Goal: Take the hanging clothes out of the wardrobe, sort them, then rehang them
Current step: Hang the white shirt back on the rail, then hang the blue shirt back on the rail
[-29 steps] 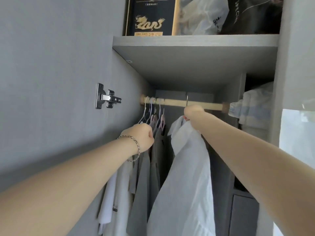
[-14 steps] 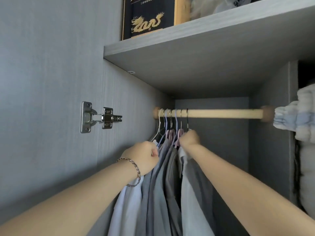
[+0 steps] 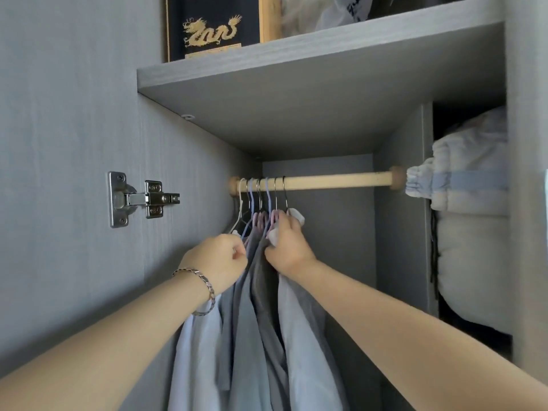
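Several hangers [image 3: 261,200] are bunched at the left end of a wooden rail [image 3: 335,180] inside the grey wardrobe. Pale blue, grey and white clothes [image 3: 252,336] hang from them, pressed together. My left hand [image 3: 219,259], with a bracelet on the wrist, is curled against the left side of the bunch at shoulder height; what it holds is hidden. My right hand [image 3: 286,241] grips the collar and hanger of the rightmost white shirt [image 3: 308,345].
A grey shelf [image 3: 296,54] runs above the rail, carrying a dark box with a gold dragon [image 3: 212,28] and bagged items. A metal door hinge [image 3: 139,198] sticks out on the left wall. Folded bedding [image 3: 468,221] fills the right compartment. The rail's right part carries nothing.
The white shirt's hanger has slid left along the rail from near its middle into the bunch. My right hand has followed it and now grips at the collar. The left hand stayed by the bunch.
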Available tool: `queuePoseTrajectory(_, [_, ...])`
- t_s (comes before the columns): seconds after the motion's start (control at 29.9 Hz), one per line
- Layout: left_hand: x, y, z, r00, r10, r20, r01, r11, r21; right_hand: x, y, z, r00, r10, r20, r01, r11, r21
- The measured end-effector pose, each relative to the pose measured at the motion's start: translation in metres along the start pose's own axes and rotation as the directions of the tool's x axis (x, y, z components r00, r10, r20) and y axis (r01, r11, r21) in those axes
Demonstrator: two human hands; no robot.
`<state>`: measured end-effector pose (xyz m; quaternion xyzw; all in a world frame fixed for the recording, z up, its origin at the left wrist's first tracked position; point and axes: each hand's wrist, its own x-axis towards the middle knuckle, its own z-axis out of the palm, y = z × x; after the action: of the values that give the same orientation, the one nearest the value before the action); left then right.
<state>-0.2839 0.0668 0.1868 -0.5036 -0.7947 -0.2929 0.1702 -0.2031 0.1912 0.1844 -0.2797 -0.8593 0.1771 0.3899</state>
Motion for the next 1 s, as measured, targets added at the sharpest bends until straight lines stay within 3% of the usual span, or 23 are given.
queuePoseTrajectory(0.1, [-0.006,0.006,-0.001,1.0,0.019,0.004,-0.018,0.995,-0.098,-0.034,-0.013,-0.013,0.998,0.017,-0.056,-0.018,1.0,-0.01])
queuePoseTrajectory(0.2, [-0.024,0.024,0.008,0.993,0.112,0.033,-0.105,0.979,-0.173,-0.084,-0.01,-0.024,0.987,0.157,0.022,-0.152,0.975,-0.164])
queuePoseTrajectory(0.27, [-0.045,0.043,0.018,0.977,0.189,0.095,-0.169,0.968,-0.185,-0.125,0.001,-0.031,0.937,0.337,0.092,-0.311,0.924,-0.222])
queuePoseTrajectory(0.37, [-0.091,0.073,0.038,0.906,0.311,0.287,-0.25,0.94,-0.231,-0.202,0.018,-0.042,0.792,0.59,0.153,-0.561,0.804,-0.197])
queuePoseTrajectory(0.44, [-0.133,0.096,0.049,0.789,0.423,0.446,-0.334,0.904,-0.267,-0.263,0.025,-0.053,0.688,0.71,0.151,-0.684,0.703,-0.192])
queuePoseTrajectory(0.5, [-0.184,0.123,0.057,0.618,0.525,0.584,-0.435,0.848,-0.302,-0.328,0.028,-0.068,0.56,0.816,0.141,-0.792,0.578,-0.198])
queuePoseTrajectory(0.6, [-0.266,0.174,0.06,0.374,0.652,0.66,-0.597,0.713,-0.366,-0.433,0.023,-0.1,0.4,0.913,0.074,-0.894,0.407,-0.19])
queuePoseTrajectory(0.8, [-0.46,0.265,0.043,0.013,0.854,0.521,-0.739,0.359,-0.57,-0.665,-0.031,-0.163,0.14,0.975,-0.172,-0.986,0.122,-0.114])
queuePoseTrajectory(1.0, [-0.685,0.319,-0.007,-0.302,0.883,0.36,-0.684,0.062,-0.727,-0.916,-0.148,-0.183,-0.255,0.922,-0.292,-0.965,-0.26,0.022])
